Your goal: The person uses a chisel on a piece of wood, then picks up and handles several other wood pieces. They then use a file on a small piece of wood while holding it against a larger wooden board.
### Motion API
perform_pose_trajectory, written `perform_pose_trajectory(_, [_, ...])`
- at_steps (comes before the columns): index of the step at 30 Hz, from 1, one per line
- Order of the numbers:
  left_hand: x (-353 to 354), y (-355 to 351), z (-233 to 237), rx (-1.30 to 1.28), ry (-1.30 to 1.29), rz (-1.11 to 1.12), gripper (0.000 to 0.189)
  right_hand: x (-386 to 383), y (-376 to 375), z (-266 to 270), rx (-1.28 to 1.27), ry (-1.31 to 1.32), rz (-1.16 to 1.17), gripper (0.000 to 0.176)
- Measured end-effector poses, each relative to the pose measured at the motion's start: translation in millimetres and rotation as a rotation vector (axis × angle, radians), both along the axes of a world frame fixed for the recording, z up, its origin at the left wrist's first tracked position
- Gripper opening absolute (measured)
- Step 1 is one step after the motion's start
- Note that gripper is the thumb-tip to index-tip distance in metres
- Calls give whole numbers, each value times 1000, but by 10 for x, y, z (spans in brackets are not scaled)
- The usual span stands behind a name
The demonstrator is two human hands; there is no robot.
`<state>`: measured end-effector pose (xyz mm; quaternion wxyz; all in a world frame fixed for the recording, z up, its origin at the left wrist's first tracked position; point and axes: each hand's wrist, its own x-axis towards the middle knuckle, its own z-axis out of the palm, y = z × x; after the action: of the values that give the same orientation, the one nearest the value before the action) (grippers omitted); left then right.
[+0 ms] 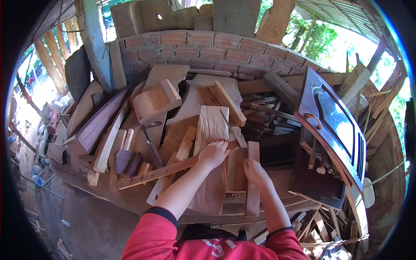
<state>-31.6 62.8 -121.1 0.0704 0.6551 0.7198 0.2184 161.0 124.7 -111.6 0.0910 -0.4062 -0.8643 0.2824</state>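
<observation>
My left hand (213, 154) lies on a long pale board (211, 125) in the middle of the bench, its fingers pressed together near the board's right edge. Under that wrist a narrow wooden strip (158, 172) crosses the board at a slant. My right hand (255, 170) is closed at the left side of an upright reddish wooden piece (253, 197), by the lower end of a thin, dark, long tool (228, 122). The tool slants up and left to the board. What the right fingers wrap round is partly hidden.
A chisel-like tool (152, 149), a dark block (128, 162) and a hollowed wooden piece (157, 102) lie left. A glossy cabinet door (333, 125) leans at the right. Behind stands a low brick wall (208, 51); scrap wood (318, 225) lies below right.
</observation>
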Motion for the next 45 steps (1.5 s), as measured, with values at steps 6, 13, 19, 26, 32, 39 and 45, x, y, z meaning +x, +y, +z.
perform_pose_trajectory(6, [-32, -3, -3, 48, 59, -56, 41, 963, -710, 310, -268, -165, -163, 33])
perform_pose_trajectory(13, [-18, -5, -14, 39, 26, -61, 40, 570, -324, 193, -140, -145, -52, 33])
perform_pose_trajectory(19, [4, 11, 13, 31, 32, -6, 40, -206, 64, 388, -284, -147, -82, 33])
perform_pose_trajectory(26, [19, 15, 1, 51, 12, 10, 35, -235, -52, 487, -294, -116, -138, 36])
perform_pose_trajectory(32, [28, -3, 107, -30, -56, 18, 36, 767, -575, 381, -174, -167, -111, 34])
perform_pose_trajectory(39, [-2, 32, -69, 115, 9, -4, 40, 915, -596, 513, -257, -193, -159, 33])
perform_pose_trajectory(45, [4, 24, -29, 38, 27, 9, 39, -75, -10, 391, -319, -123, -100, 35])
